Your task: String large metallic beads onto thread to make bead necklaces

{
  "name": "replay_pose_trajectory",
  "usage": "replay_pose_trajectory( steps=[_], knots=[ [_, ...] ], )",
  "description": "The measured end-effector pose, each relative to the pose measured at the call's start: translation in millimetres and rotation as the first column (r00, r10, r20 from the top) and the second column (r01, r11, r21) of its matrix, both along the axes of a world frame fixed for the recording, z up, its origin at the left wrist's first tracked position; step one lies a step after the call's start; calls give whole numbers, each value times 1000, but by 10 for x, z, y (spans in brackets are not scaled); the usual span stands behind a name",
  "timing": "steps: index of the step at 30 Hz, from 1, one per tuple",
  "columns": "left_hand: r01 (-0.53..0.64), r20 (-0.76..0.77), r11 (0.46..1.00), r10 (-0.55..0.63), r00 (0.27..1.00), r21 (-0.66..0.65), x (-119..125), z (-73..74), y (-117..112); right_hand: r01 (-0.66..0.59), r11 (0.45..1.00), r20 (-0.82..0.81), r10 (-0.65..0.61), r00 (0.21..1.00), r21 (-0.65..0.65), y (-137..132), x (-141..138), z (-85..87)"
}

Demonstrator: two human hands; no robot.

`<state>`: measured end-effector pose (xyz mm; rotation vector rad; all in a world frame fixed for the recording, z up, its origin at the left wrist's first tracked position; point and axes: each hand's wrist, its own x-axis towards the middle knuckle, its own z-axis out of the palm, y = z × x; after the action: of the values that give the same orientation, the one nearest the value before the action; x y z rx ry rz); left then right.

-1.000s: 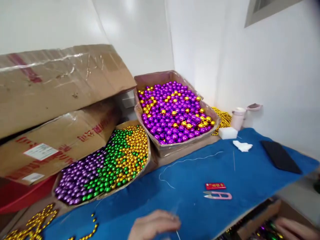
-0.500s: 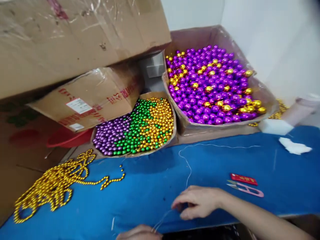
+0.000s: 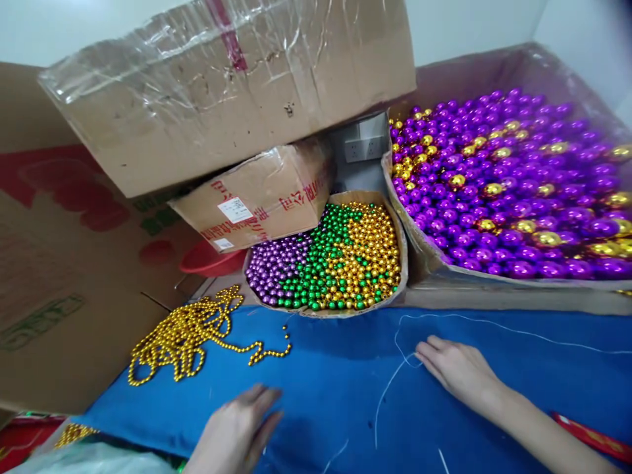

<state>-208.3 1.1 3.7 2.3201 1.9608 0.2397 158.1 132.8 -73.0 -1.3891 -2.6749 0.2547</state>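
**A:** In the head view, what are the hands doing?

**B:** The right hand (image 3: 459, 368) is lying flat on the blue cloth (image 3: 336, 368), fingers stretched out and close together, gripping nothing. Its fingertips are touching the white thread (image 3: 395, 378), which is curling past them and trailing off to the right along the cloth. The left hand (image 3: 239, 428) is resting palm down near the bottom edge, fingers loosely spread, also holding nothing; I cannot tell whether it is touching any thread.

**A:** And what is sitting around them?

**B:** A gold bead string (image 3: 190, 332) is lying in a tangled heap on the cloth's left part, one end snaking toward the middle, well apart from both hands. Just behind the cloth, a small cardboard tray (image 3: 402, 263) is holding purple, green and gold beads in three patches. Beside it on the right, a large cardboard box (image 3: 494, 293) is brimming with bigger purple and gold balls.

**A:** Anything crowding the space?

**B:** Yes. A taped carton (image 3: 222, 92) is leaning over a smaller labelled carton (image 3: 257, 201), which is overhanging the tray's left rear. A red basin (image 3: 207, 260) is peeking out beneath it. A flat cardboard sheet (image 3: 59, 276) is standing along the left, and a red strip (image 3: 592, 438) is lying at the cloth's lower right.
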Motion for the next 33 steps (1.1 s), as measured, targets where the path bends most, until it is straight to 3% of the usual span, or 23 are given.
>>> replay_pose_trajectory(
  steps=[2, 6, 9, 12, 15, 19, 23, 24, 26, 27, 28, 30, 33],
  knots=[
    [32, -280, 999, -37, 959, -24, 149, -58, 496, 2, 999, 32, -4, 999, 41, -18, 6, -33],
    [22, -352, 999, -31, 935, -30, 388, -368, 1290, -25, 995, 28, 23, 999, 92, -110, 1, -56],
    [-1, -352, 998, -19, 936, -57, 388, -607, 1544, -37, 994, -1, 37, 999, 103, -175, 20, -56],
    [-9, -294, 998, -11, 956, -66, 300, -730, 1610, -22, 994, -27, 25, 999, 107, -229, 34, -24],
    [-25, -168, 999, 17, 986, -44, 229, -722, 1601, -50, 994, -43, 54, 998, 101, -282, -33, 44],
    [-89, 78, 995, 86, 993, 38, 292, -516, 1399, -236, 970, -41, 239, 970, 60, -368, -285, 99],
    [-106, 378, 994, 94, 921, 13, 595, -213, 893, -377, 926, -77, 378, 923, 30, -429, -539, -10],
    [-114, 501, 993, 115, 858, -33, 698, -163, 748, -395, 918, -102, 396, 913, 23, -436, -578, -56],
    [-116, 857, 963, 268, 440, -242, 902, -127, 492, -406, 914, -168, 400, 901, 3, -440, -620, -136],
    [-82, 912, 941, 340, 231, -330, 991, -141, 393, -395, 919, -209, 384, 899, -14, -439, -626, -161],
    [-53, 918, 920, 391, 68, -388, 1064, -171, 318, -375, 926, -256, 354, 900, -36, -437, -623, -172],
    [-56, 894, 895, 435, -110, -442, 1154, -255, 233, -301, 948, -364, 245, 899, -104, -445, -606, -146],
    [-120, 879, 883, 421, -226, -454, 1200, -377, 208, -134, 950, -532, -38, 846, -281, -522, -614, -29]
  ],
)
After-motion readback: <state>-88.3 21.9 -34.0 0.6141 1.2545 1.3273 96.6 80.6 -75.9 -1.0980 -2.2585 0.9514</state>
